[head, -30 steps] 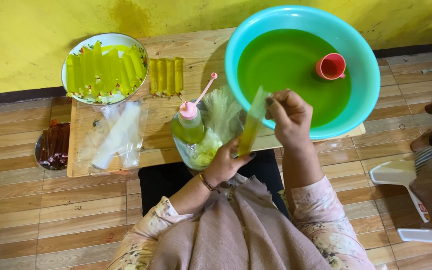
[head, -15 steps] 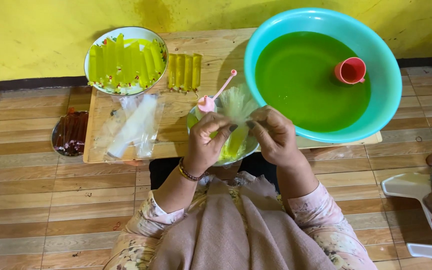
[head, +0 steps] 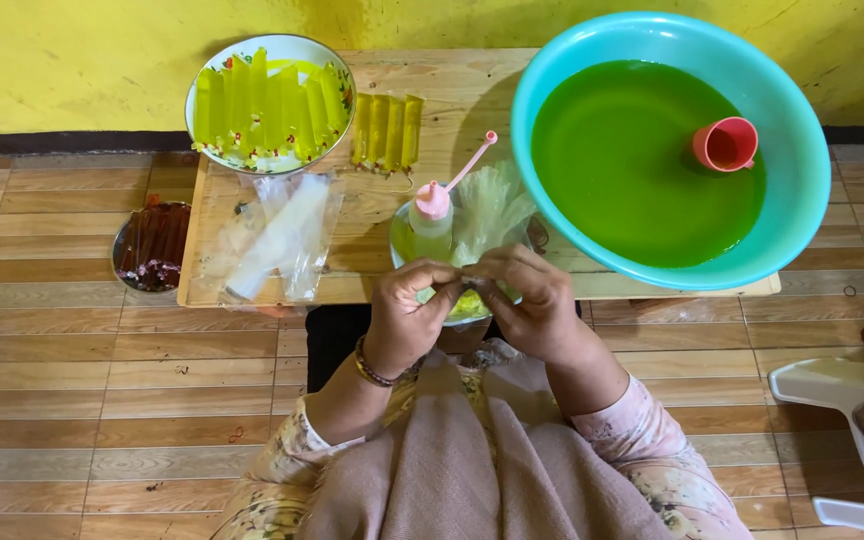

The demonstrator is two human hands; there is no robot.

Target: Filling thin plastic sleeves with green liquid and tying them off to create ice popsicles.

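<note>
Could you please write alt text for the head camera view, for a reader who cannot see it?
Seen from above, a seated person's left hand and right hand pinch a small plastic pouch of yellow-green liquid over a low wooden table. On the table stand a turquoise basin of green liquid with a pink cup, a squeeze bottle and a bowl of filled yellow-green tubes.

The person wears a pale pink floral top with long sleeves. A plain mauve-brown shawl [head: 472, 470] drapes over the chest. A beaded bracelet [head: 372, 368] circles the left wrist.
</note>
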